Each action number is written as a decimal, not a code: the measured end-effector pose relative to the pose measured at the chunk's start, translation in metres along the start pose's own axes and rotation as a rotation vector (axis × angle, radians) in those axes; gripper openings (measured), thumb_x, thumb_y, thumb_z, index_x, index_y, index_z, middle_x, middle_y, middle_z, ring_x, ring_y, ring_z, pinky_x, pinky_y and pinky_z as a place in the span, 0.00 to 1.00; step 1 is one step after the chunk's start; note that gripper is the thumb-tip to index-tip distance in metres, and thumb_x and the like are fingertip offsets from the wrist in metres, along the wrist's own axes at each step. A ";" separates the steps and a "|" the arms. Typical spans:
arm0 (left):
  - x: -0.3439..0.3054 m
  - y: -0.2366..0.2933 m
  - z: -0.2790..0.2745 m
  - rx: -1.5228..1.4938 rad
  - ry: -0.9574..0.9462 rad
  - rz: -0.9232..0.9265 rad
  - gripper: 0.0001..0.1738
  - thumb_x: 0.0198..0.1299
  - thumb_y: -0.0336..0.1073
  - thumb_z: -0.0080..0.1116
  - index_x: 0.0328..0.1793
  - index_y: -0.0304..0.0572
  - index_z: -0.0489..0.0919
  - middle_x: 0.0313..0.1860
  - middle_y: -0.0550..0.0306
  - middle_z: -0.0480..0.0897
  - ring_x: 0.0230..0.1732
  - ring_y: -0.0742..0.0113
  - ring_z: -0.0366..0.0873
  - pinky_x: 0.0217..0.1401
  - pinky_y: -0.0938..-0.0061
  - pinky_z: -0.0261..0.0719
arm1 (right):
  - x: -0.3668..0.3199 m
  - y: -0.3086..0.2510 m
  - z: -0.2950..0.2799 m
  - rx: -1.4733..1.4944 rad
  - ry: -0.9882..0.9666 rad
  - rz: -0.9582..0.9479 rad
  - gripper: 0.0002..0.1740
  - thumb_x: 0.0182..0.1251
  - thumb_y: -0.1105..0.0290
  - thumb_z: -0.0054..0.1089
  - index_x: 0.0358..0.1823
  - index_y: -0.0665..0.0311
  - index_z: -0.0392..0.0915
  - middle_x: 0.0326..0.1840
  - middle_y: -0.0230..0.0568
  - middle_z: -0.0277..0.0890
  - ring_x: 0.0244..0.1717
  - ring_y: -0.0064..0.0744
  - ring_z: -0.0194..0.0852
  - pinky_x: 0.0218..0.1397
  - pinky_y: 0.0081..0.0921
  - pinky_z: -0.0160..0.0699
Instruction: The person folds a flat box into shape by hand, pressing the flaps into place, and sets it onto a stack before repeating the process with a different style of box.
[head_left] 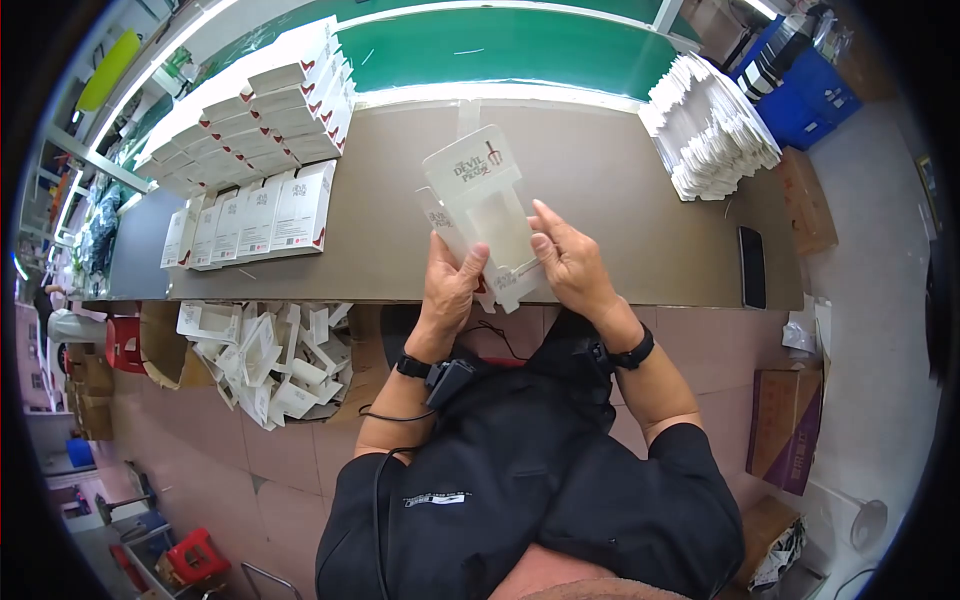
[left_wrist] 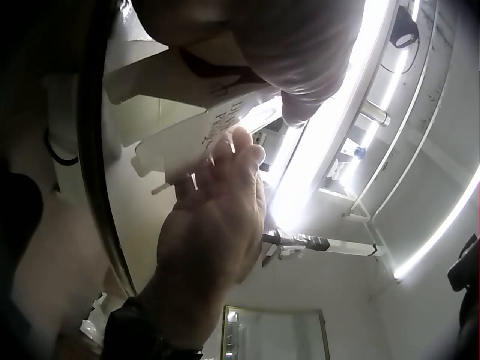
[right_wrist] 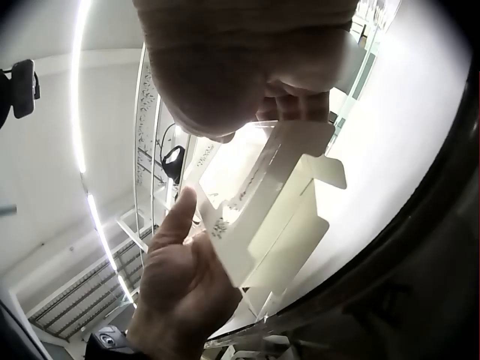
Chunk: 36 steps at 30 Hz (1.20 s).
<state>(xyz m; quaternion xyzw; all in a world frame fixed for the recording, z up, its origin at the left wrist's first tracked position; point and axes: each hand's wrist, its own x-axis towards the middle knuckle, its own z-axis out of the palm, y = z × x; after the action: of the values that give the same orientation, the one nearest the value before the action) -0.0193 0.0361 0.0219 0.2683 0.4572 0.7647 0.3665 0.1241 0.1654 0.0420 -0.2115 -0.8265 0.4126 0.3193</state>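
Note:
A white printed carton [head_left: 483, 185] with a window and unfolded flaps is held above the brown table in front of the body. The left hand [head_left: 452, 285] grips its lower left side, thumb on the front face. At its lower right edge is the right hand [head_left: 575, 262], index finger extended and thumb near a narrow flap. In the right wrist view the left hand [right_wrist: 187, 281] supports the carton [right_wrist: 262, 202] from behind, thumb up. In the left wrist view the right hand [left_wrist: 214, 214] has its fingers against the carton's printed panel [left_wrist: 187, 142].
Stacked finished boxes [head_left: 265, 120] and a row of upright boxes [head_left: 250, 220] stand at the left. A pile of flat white cartons [head_left: 710, 130] lies at the back right, above a black phone [head_left: 751, 267]. Below the table's left edge, a cardboard box holds white inserts [head_left: 270, 360].

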 end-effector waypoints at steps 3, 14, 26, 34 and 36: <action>-0.002 0.002 0.000 0.088 -0.038 -0.020 0.27 0.75 0.42 0.60 0.71 0.37 0.63 0.63 0.48 0.77 0.60 0.65 0.78 0.65 0.69 0.79 | -0.004 0.004 0.007 -0.044 -0.023 -0.038 0.29 0.81 0.58 0.55 0.74 0.70 0.69 0.59 0.55 0.82 0.54 0.45 0.86 0.57 0.33 0.84; 0.005 0.006 -0.010 -0.205 -0.003 -0.158 0.30 0.76 0.38 0.51 0.77 0.29 0.61 0.64 0.42 0.76 0.62 0.56 0.81 0.64 0.63 0.83 | 0.010 0.010 -0.014 0.231 -0.176 -0.015 0.26 0.82 0.61 0.55 0.71 0.71 0.72 0.61 0.56 0.81 0.59 0.46 0.84 0.63 0.32 0.82; 0.004 0.011 -0.011 -0.434 -0.116 -0.362 0.33 0.76 0.41 0.48 0.78 0.26 0.59 0.67 0.37 0.75 0.62 0.49 0.83 0.61 0.57 0.88 | 0.016 -0.001 -0.022 -0.190 -0.176 -0.461 0.35 0.58 0.81 0.69 0.69 0.52 0.77 0.74 0.47 0.72 0.71 0.52 0.73 0.70 0.42 0.78; 0.003 0.016 -0.008 -0.259 -0.216 -0.266 0.44 0.75 0.57 0.52 0.81 0.27 0.56 0.71 0.37 0.72 0.70 0.47 0.76 0.69 0.56 0.80 | 0.021 -0.013 -0.031 -0.229 -0.083 -0.529 0.32 0.57 0.78 0.73 0.65 0.55 0.78 0.73 0.48 0.72 0.70 0.53 0.73 0.69 0.41 0.78; 0.007 0.006 -0.018 -0.058 -0.095 -0.115 0.47 0.74 0.61 0.54 0.82 0.29 0.55 0.74 0.38 0.70 0.75 0.47 0.70 0.73 0.57 0.75 | 0.024 -0.011 -0.038 -0.188 -0.026 -0.457 0.30 0.57 0.76 0.74 0.63 0.57 0.79 0.71 0.47 0.75 0.67 0.50 0.77 0.67 0.39 0.80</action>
<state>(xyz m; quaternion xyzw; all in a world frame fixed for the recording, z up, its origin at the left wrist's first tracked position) -0.0386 0.0307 0.0201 0.2670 0.4317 0.7417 0.4384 0.1331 0.1946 0.0766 -0.0425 -0.8917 0.2535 0.3724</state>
